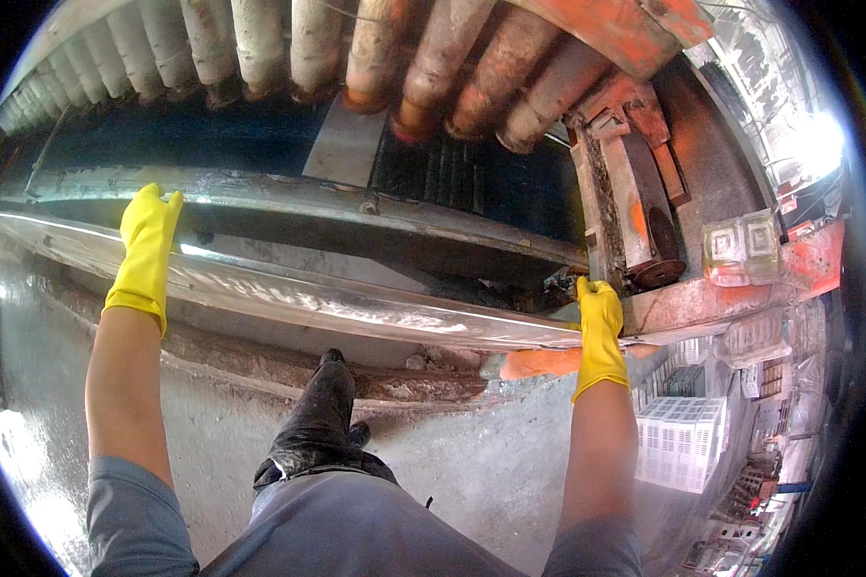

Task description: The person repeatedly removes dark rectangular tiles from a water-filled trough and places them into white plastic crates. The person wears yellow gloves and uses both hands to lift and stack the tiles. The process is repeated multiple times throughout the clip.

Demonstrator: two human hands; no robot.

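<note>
Both of my hands wear yellow rubber gloves. At the left, my left hand (148, 236) reaches over a long shiny metal panel (356, 306), its fingers curled over the grey metal rail (289, 188) behind it. My right hand (599, 314) is closed at the right end of the panel, near where panel and rail converge. What its fingers hold is hidden. A dark gap lies between rail and panel, with pale floor showing through part of it.
A row of worn rollers (375, 58) runs above the dark trough. An orange-stained machine frame (630, 183) stands at the right, with a clear square block (741, 248) on its beam. A white crate (681, 440) sits on the wet floor (452, 471). My boot is near the low ledge.
</note>
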